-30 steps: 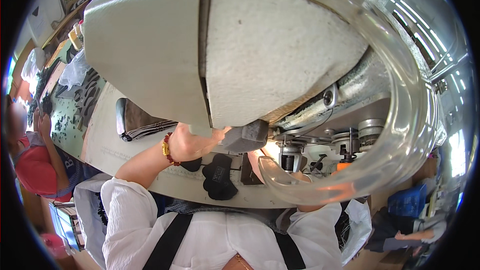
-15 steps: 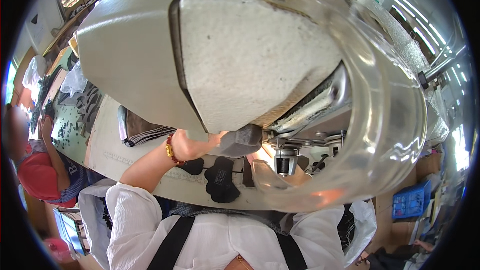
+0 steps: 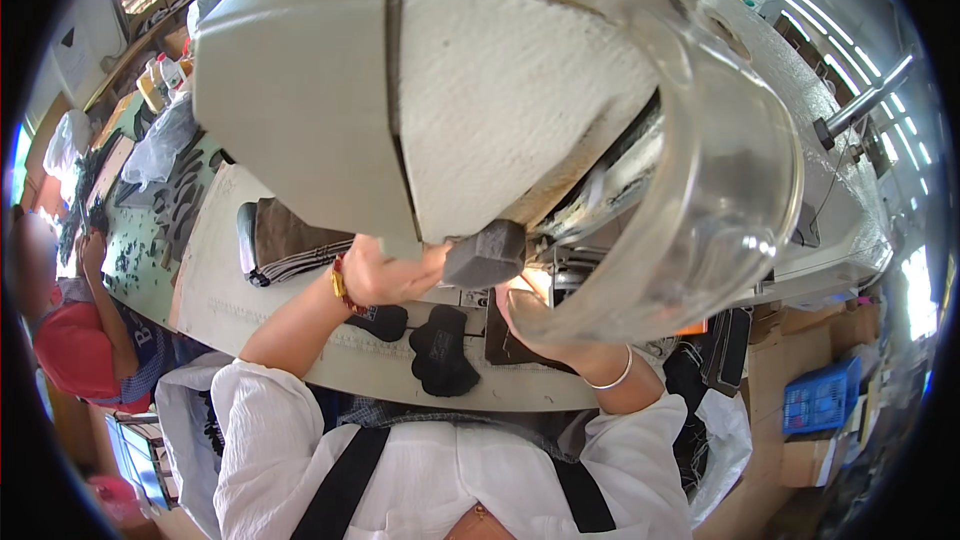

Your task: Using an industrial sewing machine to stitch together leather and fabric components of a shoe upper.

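Note:
A large white sewing machine head (image 3: 520, 90) fills the upper middle of the head view, with a curved clear plastic guard (image 3: 730, 200) on its right side. My left hand (image 3: 395, 270), a red and gold bracelet at its wrist, reaches toward the lit needle area. Its fingertips go out of sight at a dark grey block (image 3: 487, 256) beside the machine. My right hand (image 3: 560, 345), below a white bangle, is bent in under the guard, beside a dark brown flat piece (image 3: 510, 342). The guard and machine hide its fingers. Two black shaped pieces, one a lobed pad (image 3: 442, 352), lie between my arms.
Folded brown and striped cloth (image 3: 290, 240) is stacked on the pale table left of my arm. At far left a person in red (image 3: 85, 340) works at a green table (image 3: 135, 240) with dark cut pieces. A blue basket (image 3: 822, 395) stands at right.
The machine and guard have shifted in view, and my right hand, wrist and bangle now show below the guard. My left hand remains by the grey block, its fingers a little more stretched toward it.

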The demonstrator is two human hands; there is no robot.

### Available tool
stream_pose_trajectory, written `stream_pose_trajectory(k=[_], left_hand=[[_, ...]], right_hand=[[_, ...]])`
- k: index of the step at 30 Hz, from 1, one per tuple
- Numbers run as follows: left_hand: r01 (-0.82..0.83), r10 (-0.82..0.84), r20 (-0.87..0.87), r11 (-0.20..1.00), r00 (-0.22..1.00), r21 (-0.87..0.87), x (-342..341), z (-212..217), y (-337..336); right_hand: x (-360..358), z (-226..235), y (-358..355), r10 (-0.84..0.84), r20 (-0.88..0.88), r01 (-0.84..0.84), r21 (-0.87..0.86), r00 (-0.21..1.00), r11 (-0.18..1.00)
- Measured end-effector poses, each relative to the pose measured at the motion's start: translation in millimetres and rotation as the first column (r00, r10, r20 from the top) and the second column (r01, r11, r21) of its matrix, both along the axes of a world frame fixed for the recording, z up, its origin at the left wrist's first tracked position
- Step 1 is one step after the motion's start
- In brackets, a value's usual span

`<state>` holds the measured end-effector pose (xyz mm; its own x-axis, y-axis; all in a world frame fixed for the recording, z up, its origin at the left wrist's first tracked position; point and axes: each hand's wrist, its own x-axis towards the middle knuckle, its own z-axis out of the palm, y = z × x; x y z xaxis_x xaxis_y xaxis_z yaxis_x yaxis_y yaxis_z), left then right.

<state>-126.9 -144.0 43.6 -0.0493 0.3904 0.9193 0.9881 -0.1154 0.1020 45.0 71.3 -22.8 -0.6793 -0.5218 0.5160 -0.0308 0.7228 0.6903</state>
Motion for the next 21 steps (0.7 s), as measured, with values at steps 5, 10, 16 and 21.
stream_pose_trajectory(k=[5,10,16,21], left_hand=[[-0.112,0.107,-0.084,0.992,0.991,-0.054,-26.7,3.8,18.8],[-0.218,0.198,-0.146,0.966,0.969,-0.141,-59.6,-22.2,27.5],[-0.419,0.415,-0.074,0.87,0.907,-0.26,-19.2,21.4,-61.3],[-0.414,0.535,0.507,0.845,0.676,-0.34,10.8,40.1,-115.2]], right_hand=[[20.8,64.1,-11.8,0.033,0.093,-0.007,-0.259,0.995,0.966],[12.1,100.9,-21.1,0.032,0.024,-0.015,-0.534,0.999,0.845],[34.5,124.6,-38.2,0.121,-0.092,-0.152,-0.545,0.988,0.825],[46.1,123.2,-68.0,0.309,0.009,-0.238,-0.617,0.951,0.75]])
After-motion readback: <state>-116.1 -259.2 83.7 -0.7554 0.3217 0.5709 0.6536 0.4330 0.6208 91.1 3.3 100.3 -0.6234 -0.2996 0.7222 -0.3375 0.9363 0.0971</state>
